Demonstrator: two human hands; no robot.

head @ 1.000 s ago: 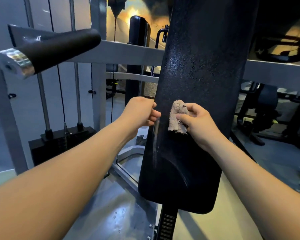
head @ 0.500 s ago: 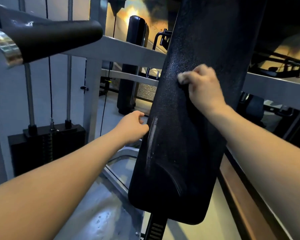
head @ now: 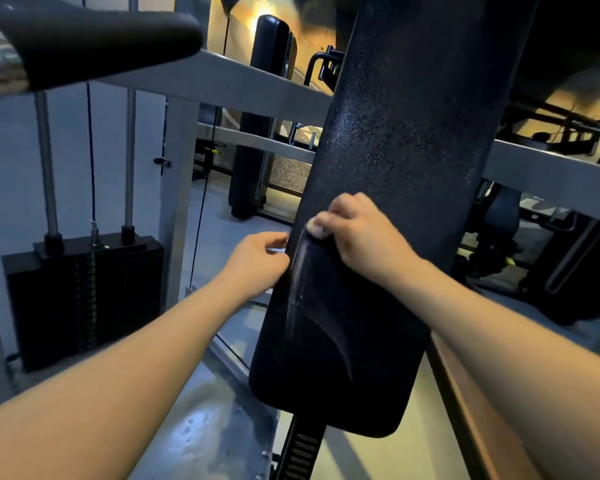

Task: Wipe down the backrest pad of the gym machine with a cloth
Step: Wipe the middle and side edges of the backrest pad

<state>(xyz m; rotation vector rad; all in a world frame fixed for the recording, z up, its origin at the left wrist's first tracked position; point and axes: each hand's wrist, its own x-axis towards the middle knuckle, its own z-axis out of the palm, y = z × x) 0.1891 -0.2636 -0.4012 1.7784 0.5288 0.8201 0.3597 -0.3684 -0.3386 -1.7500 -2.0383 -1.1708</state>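
The black backrest pad [head: 388, 161] stands upright in the middle of the view, its rounded lower end near the bottom centre. My right hand [head: 357, 230] presses a small beige cloth [head: 317, 228] against the pad's left half at mid height. Only a corner of the cloth shows under the fingers. Wet streaks run down the pad below the cloth. My left hand [head: 257, 263] sits at the pad's left edge with its fingers curled around that edge; whether it truly grips the pad is hard to tell.
A black padded roller [head: 101, 39] with a chrome end juts out at the top left. A black weight stack [head: 84, 299] with guide rods stands at the left. Grey frame bars [head: 250, 88] cross behind the pad. Other dark machines fill the right background.
My right hand slid the cloth up the pad, then back down towards its left edge. My left hand stayed at the pad's left edge. The camera view shifted slightly.
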